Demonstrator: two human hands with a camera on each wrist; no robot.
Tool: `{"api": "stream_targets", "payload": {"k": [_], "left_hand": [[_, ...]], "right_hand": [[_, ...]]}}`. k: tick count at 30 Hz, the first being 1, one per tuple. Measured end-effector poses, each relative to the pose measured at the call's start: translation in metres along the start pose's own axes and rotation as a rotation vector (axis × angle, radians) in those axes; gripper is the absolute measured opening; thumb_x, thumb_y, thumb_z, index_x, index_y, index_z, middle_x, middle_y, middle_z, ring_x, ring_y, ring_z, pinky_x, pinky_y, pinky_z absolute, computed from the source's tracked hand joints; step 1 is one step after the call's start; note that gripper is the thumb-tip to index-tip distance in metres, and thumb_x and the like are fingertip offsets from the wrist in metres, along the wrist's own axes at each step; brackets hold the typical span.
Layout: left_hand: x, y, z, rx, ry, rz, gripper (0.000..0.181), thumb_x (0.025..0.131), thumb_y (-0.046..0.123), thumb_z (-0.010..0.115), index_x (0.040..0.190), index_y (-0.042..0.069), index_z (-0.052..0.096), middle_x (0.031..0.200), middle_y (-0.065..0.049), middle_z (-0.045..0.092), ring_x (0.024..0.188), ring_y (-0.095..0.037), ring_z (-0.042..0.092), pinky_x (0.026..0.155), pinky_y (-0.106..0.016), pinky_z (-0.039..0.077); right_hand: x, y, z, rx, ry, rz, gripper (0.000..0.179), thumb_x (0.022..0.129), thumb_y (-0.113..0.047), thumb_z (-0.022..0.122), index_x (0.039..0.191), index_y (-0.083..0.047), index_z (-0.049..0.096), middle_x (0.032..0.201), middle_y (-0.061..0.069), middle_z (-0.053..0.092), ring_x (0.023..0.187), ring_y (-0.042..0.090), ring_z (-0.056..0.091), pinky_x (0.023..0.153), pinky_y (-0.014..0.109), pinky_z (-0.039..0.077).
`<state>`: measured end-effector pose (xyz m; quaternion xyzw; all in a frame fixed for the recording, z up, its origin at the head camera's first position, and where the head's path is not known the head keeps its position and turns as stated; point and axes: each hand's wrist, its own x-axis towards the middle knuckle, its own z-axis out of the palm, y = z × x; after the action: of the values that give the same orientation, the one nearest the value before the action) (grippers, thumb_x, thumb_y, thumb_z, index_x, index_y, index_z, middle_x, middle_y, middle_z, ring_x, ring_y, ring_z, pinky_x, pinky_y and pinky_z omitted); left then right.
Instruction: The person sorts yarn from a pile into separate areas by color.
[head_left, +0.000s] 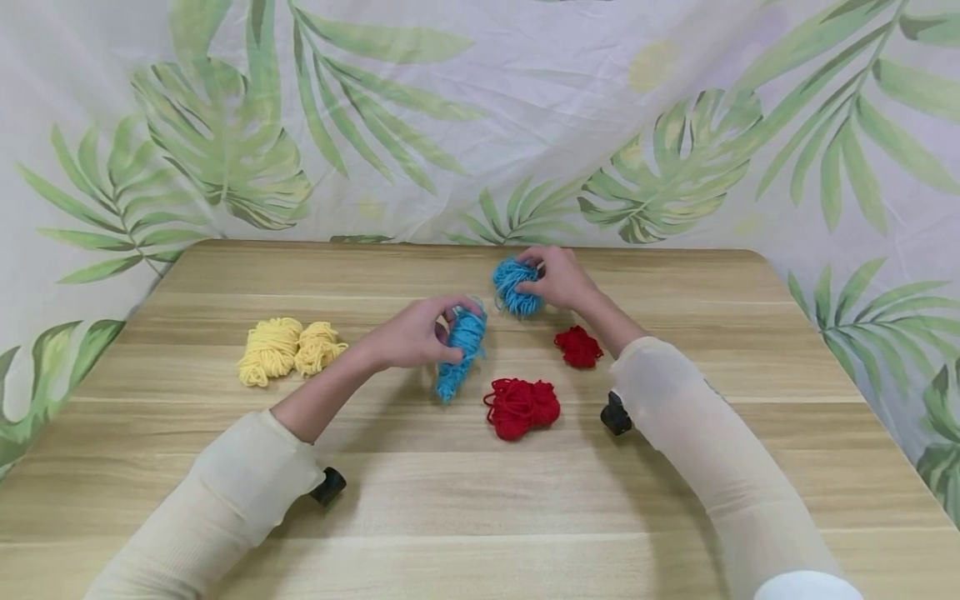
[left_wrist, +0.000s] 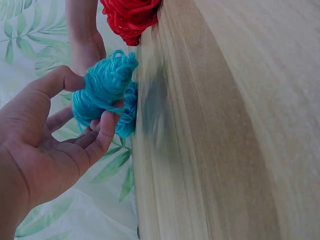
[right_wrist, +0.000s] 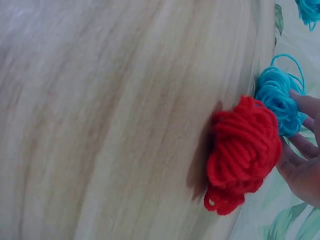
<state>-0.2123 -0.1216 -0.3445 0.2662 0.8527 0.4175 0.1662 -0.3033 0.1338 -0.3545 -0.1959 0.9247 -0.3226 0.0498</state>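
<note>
By the thumb and fingers of the left hand (head_left: 415, 335), the left blue skein (head_left: 467, 337) is gripped, slanted and held clear above the table (head_left: 487, 517). By those of the right hand (head_left: 561, 277), the right blue skein (head_left: 513, 287) is pinched near the table's far edge. Nearer the camera, the small red skein (head_left: 578, 347) is seen, then the large red skein (head_left: 521, 409). Two yellow skeins (head_left: 272, 348) are seen side by side at the left.
</note>
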Motion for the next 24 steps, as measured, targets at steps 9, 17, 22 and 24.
{"api": "stream_targets", "payload": {"k": [9,17,22,24], "left_hand": [[0.008,-0.004,-0.002,-0.008,0.086,-0.006,0.056,0.085,-0.004,0.074,0.137,0.003,0.057,0.106,-0.018,0.054,0.071,-0.021,0.059,0.064,-0.028,0.051],[0.015,-0.006,-0.003,-0.029,0.131,-0.033,0.054,0.085,-0.004,0.072,0.137,0.005,0.058,0.105,-0.018,0.052,0.071,-0.02,0.058,0.062,-0.028,0.049],[0.019,-0.007,-0.003,-0.033,0.152,-0.033,0.054,0.085,-0.003,0.073,0.136,0.004,0.059,0.105,-0.018,0.052,0.07,-0.018,0.057,0.059,-0.027,0.048],[0.021,-0.008,-0.003,-0.032,0.159,-0.033,0.054,0.086,-0.003,0.073,0.137,0.004,0.058,0.104,-0.017,0.052,0.069,-0.017,0.055,0.058,-0.027,0.046]], "right_hand": [[-0.014,-0.001,-0.003,0.036,0.003,0.0,0.054,0.098,-0.021,0.075,0.145,-0.002,0.057,0.147,0.019,0.056,0.127,0.039,0.059,0.101,0.049,0.053],[-0.029,0.0,-0.01,0.066,0.011,-0.052,0.053,0.098,-0.019,0.074,0.144,0.002,0.057,0.141,0.021,0.06,0.125,0.041,0.06,0.104,0.051,0.05],[-0.035,0.003,-0.011,0.082,0.007,-0.065,0.053,0.096,-0.015,0.075,0.142,0.003,0.058,0.139,0.022,0.061,0.124,0.042,0.059,0.104,0.052,0.05],[-0.037,0.004,-0.011,0.086,0.003,-0.07,0.053,0.096,-0.014,0.076,0.142,0.003,0.058,0.139,0.023,0.06,0.124,0.043,0.059,0.105,0.053,0.049]]}}
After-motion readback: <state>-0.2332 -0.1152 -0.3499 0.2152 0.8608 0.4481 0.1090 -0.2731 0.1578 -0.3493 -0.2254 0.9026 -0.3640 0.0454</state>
